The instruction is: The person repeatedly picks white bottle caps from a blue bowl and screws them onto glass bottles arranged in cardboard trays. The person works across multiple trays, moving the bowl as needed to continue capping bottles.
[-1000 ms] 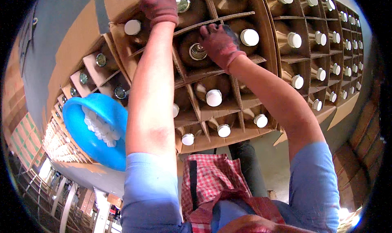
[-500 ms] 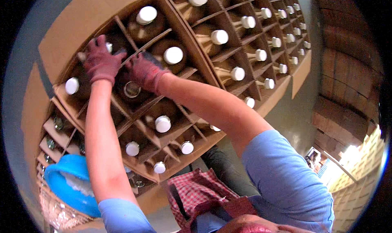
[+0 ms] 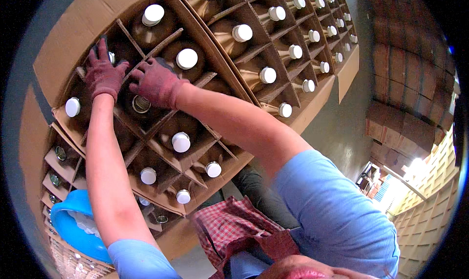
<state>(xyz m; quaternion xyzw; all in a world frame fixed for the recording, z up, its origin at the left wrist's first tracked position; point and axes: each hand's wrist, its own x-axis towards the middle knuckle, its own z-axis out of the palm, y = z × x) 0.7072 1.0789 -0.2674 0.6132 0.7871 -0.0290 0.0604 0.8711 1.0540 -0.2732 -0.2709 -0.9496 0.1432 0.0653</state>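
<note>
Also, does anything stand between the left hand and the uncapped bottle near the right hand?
Yes: a cardboard divider runs between the left hand and the uncapped bottle, passing by the right hand.

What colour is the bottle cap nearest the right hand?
White; the bottle cap shows clearly in the head view, the only view.

stacked brown cartons point(image 3: 403, 90) right of grey floor point(image 3: 339, 127)
</note>
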